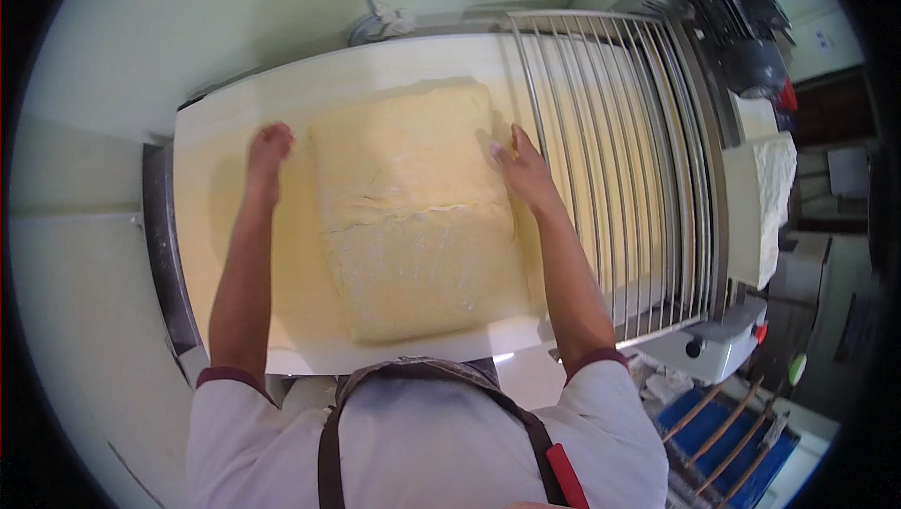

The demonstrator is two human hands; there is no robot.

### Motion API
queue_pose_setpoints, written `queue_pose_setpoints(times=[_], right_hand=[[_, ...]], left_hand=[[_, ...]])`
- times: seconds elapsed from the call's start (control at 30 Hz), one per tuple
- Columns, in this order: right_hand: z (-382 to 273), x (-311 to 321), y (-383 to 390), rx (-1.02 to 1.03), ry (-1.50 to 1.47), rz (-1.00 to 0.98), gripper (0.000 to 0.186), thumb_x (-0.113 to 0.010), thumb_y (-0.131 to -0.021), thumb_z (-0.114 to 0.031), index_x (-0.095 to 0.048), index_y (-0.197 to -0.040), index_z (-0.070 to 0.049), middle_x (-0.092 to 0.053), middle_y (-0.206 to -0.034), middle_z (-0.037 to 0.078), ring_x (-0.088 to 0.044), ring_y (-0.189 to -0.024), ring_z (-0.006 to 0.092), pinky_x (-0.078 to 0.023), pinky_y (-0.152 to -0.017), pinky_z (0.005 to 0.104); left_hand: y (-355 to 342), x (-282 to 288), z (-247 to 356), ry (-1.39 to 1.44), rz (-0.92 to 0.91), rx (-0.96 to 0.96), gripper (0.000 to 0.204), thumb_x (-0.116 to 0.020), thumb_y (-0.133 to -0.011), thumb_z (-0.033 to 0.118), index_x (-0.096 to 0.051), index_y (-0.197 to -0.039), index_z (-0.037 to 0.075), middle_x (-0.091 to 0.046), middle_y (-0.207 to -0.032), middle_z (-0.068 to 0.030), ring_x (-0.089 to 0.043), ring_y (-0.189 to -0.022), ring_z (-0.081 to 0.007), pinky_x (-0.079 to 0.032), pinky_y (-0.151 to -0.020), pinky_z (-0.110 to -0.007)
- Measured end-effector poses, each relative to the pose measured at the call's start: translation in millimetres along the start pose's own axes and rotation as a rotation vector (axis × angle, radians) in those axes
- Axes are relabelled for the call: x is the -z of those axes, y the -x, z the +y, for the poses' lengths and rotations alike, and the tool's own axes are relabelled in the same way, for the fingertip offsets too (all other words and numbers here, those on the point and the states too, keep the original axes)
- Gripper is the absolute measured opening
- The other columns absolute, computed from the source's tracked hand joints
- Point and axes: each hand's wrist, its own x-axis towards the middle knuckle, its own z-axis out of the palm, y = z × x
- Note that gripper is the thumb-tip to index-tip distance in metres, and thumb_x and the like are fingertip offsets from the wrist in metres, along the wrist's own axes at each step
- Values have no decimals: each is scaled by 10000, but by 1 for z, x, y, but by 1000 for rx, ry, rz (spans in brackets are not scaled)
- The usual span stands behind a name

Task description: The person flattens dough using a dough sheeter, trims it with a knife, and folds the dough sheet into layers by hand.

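A large, thick slab of pale yellow dough (413, 157) lies on the flat cream-coloured bed of a dough sheeter (211, 256). Across its middle runs a rough seam, and whitish streaks mark the near half. My left hand (270, 146) hovers just left of the slab's far half, apart from it. Its fingers are curled in, and whatever they may hold is hidden. At the right edge of the dough is my right hand (526, 169), thumb and fingers apart and holding nothing. Its thumb tip overlaps the dough's edge; I cannot tell if it touches.
A metal bar guard (615, 171) covers the sheeter bed on the right. Beyond it sit a dark motor (741, 35) and a pale block-like cover (762, 209). At lower right, wooden sticks (718, 434) lie over a blue tray (690, 415). A wall (225, 26) stands behind the bed.
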Motion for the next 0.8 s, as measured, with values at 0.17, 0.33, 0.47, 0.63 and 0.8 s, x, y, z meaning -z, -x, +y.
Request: queue_pose_setpoints(times=[0.17,0.33,0.47,0.63,0.8], right_hand=[[-27,-16,-83,-365,-341,-100,530,-756,-805,-279,-578,-1142,90,-689,-943,143,-673,-824,231,-530,-733,341],[-28,-17,-70,-92,-315,-149,493,-801,-753,-231,-585,-1120,15,-683,-933,120,-665,-842,228,-522,-755,332],[-34,-28,-47,82,-147,112,563,-818,-721,-161,-540,-1180,10,-662,-1021,132,-646,-937,236,-510,-807,327],[-26,-24,-62,134,235,234,773,-802,-740,-221,-398,-1367,-19,-466,-1364,231,-463,-1269,340,-365,-1062,408],[-124,-184,-67,605,709,5,836,-555,-885,-473,-186,-1503,-48,-131,-1567,202,-54,-1458,376,-28,-1161,551]], left_hand=[[15,-50,14,214,-134,408,527,-751,-818,368,-599,-1123,-34,-653,-1009,-101,-624,-867,-183,-508,-764,-335],[40,-73,22,105,-129,163,546,-776,-797,320,-573,-1170,-23,-661,-1094,-134,-649,-958,-236,-516,-824,-351],[61,-77,36,-323,63,-224,608,-803,-754,276,-537,-1233,14,-664,-1114,-146,-633,-1049,-269,-499,-891,-365],[42,-71,13,-156,-22,-55,621,-759,-798,260,-492,-1303,18,-606,-1230,-162,-572,-1161,-260,-444,-981,-360],[49,-69,-29,787,-245,-110,509,-475,-1008,183,-316,-1453,-6,-390,-1470,-111,-373,-1343,-197,-303,-1110,-322]])
